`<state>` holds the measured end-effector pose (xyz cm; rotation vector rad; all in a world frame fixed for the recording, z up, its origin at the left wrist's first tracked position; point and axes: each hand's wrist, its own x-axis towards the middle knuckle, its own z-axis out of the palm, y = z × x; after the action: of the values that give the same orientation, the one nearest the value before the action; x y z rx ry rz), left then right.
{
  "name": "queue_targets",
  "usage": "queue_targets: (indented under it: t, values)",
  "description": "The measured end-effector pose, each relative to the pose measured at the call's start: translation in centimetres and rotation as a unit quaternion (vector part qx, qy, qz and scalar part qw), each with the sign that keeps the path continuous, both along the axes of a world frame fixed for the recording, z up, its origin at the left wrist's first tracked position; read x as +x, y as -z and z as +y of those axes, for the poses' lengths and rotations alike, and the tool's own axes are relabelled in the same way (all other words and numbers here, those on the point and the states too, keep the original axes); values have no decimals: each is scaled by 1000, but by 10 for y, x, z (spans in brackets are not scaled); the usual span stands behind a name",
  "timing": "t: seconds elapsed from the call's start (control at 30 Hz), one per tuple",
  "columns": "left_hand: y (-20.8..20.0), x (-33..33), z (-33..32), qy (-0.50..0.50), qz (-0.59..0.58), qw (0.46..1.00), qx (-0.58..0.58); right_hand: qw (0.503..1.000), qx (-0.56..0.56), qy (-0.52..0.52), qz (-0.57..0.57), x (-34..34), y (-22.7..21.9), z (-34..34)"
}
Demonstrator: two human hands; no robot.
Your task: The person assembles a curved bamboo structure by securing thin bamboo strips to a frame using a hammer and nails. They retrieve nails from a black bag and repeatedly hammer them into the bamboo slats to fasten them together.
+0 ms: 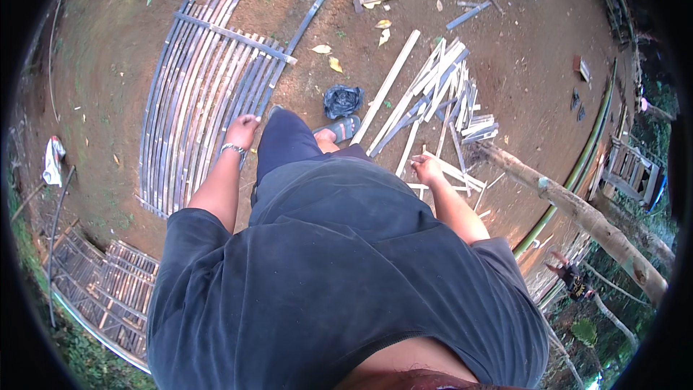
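I look down my dark shirt and trousers at bare earth. My left hand, with a metal bracelet on the wrist, hangs in a loose fist over the edge of a mat of split bamboo slats lying on the ground. My right hand hangs with curled fingers and holds nothing, just above a loose pile of pale bamboo strips. My foot in a sandal steps forward between the mat and the pile.
A crumpled black plastic bag lies ahead of my foot. A thick log and a long green bamboo pole run along the right. Another woven bamboo panel lies at lower left, a white cloth at far left.
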<state>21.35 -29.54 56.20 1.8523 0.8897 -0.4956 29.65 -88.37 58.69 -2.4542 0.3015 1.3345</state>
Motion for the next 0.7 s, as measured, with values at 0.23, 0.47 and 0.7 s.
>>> queue_targets:
  t: [0.23,0.47,0.7]
  values:
    - [-10,125,-108,84,-13,994,-63,997,7,24,68,30,24,21]
    - [170,174,-209,-74,129,938,-314,996,45,-24,74,144,108,102]
    - [362,176,-292,-175,370,909,-82,993,105,-43,27,334,341,163]
